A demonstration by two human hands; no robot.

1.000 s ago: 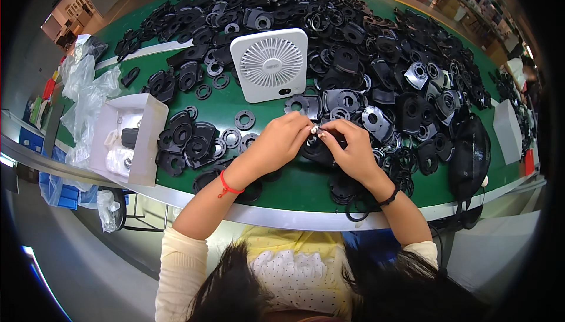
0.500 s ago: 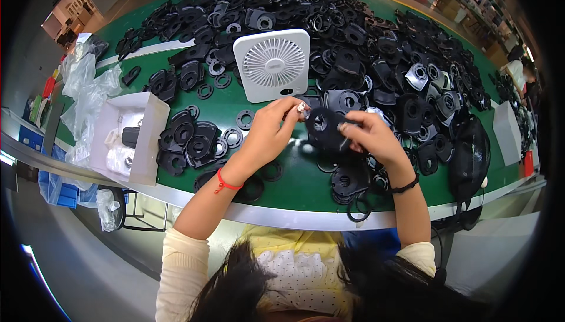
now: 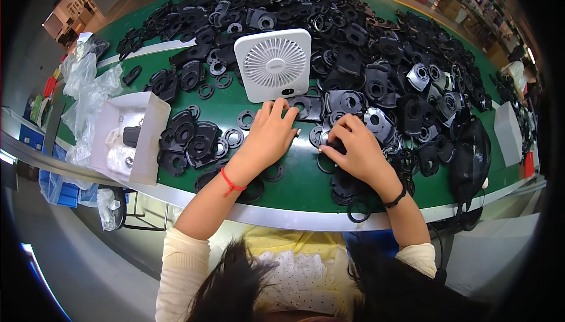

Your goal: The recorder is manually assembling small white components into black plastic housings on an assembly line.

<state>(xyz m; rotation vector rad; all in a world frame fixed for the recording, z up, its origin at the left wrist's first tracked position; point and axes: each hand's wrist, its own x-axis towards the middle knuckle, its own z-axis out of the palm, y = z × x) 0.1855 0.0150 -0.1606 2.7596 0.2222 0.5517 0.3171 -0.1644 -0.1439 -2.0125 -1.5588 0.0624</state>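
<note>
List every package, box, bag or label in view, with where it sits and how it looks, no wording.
White cardboard box: left of the hands on the green table, open, rectangular, small parts inside.
Clear plastic bags: far left table edge, crumpled, transparent.
White box: right end of the table, upright, plain.
Label on the white fan: small mark at its centre, too small to describe.

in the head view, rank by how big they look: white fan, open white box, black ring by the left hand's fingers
1. Open white box and white fan: look alike in size, no clear order.
2. Black ring beside the left hand: by far the smallest.
</note>
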